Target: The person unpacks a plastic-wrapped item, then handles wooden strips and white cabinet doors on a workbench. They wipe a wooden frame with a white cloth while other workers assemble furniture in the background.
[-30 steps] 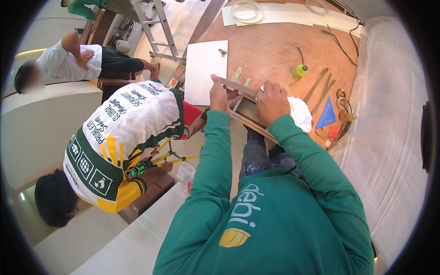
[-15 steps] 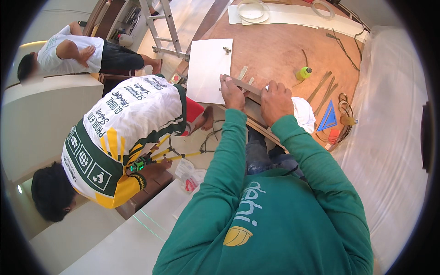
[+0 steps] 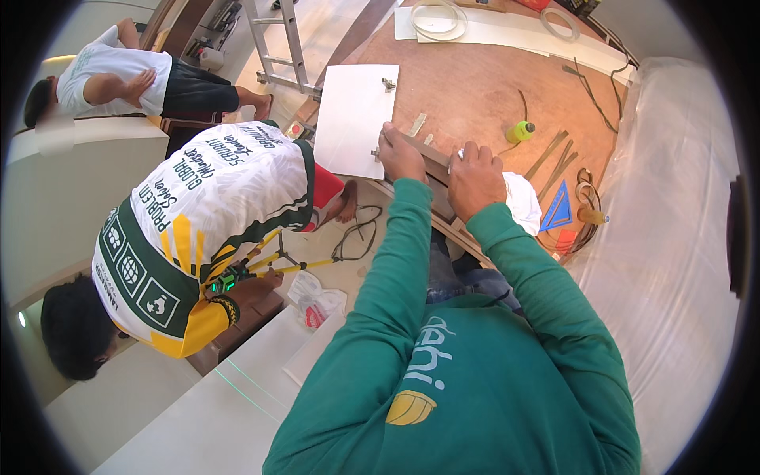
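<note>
A long brown board (image 3: 438, 176) slants in front of me at the near edge of the worktable. My left hand (image 3: 404, 158) is closed on its left end, thumb pointing away from me. Curled over the same board, my right hand (image 3: 477, 180) grips it farther right; a small pale, shiny spot shows by its fingers, too small to name. Just left of my left hand lies a white cabinet door (image 3: 355, 119) with metal hinges (image 3: 388, 85) along its right edge. A crumpled white cloth (image 3: 522, 204) rests beside my right hand.
On the brown worktable (image 3: 467, 87) are a yellow-green bottle (image 3: 520, 131), thin strips (image 3: 552, 157), a blue triangle square (image 3: 557, 207) and tape rolls. At left, a co-worker (image 3: 214, 190) bends by a yellow tripod (image 3: 277, 257); another person (image 3: 119, 79) stands near a ladder (image 3: 277, 39).
The whole view has shifted slightly, with the table and co-workers now a little farther left. Both my hands stay on the board, and the right one sits slightly lower.
</note>
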The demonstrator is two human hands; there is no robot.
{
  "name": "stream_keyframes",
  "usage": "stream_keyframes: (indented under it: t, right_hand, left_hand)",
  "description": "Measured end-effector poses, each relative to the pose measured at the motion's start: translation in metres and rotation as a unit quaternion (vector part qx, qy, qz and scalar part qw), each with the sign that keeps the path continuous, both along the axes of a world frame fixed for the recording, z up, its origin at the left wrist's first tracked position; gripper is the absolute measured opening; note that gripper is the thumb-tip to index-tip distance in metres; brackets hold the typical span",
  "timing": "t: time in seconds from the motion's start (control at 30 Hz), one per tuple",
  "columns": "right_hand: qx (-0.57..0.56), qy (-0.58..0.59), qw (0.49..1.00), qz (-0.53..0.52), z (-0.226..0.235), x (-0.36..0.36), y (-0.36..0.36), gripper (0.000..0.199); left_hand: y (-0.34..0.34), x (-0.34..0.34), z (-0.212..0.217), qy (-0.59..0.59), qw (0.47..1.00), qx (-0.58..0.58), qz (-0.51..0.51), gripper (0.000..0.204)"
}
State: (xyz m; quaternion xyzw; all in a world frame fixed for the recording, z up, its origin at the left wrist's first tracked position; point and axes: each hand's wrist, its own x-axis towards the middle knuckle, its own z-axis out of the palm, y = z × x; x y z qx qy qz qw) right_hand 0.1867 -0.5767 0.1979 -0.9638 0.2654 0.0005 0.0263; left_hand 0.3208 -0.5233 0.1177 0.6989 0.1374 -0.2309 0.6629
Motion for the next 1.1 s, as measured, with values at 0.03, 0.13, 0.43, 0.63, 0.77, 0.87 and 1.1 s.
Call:
stream_keyframes:
  t: [0.03,0.13,0.43,0.63,0.77,0.87,1.1]
  right_hand:
    - [-0.005,-0.007,1.0,0.001,-0.001,0.0,-0.001,0.018]
    - [-0.004,-0.012,1.0,0.001,-0.004,-0.001,-0.002,0.019]
    - [-0.002,0.025,1.0,0.002,0.0,0.006,-0.007,0.021]
    - [-0.016,0.02,1.0,0.005,-0.005,0.005,-0.014,0.019]
    - [-0.006,0.031,0.999,0.006,-0.003,0.004,-0.01,0.018]
    - [-0.01,0.027,1.0,0.007,-0.003,0.003,-0.007,0.017]
    - [-0.025,0.002,1.0,0.004,-0.009,0.004,-0.01,0.016]
  left_hand:
    - [-0.004,-0.004,0.0,-0.035,0.999,0.02,0.011,0.069]
    - [-0.009,-0.012,0.0,-0.111,0.992,0.064,0.022,0.07]
    - [0.003,-0.008,-0.017,-0.14,0.988,0.038,-0.049,0.073]
    - [0.012,-0.015,0.011,-0.141,0.981,0.016,-0.13,0.075]
    - [0.006,-0.006,0.018,-0.069,0.997,-0.01,-0.042,0.062]
    - [-0.006,0.003,0.003,-0.064,0.997,0.008,0.034,0.058]
    - [-0.012,-0.005,-0.014,-0.049,0.996,-0.044,0.052,0.066]
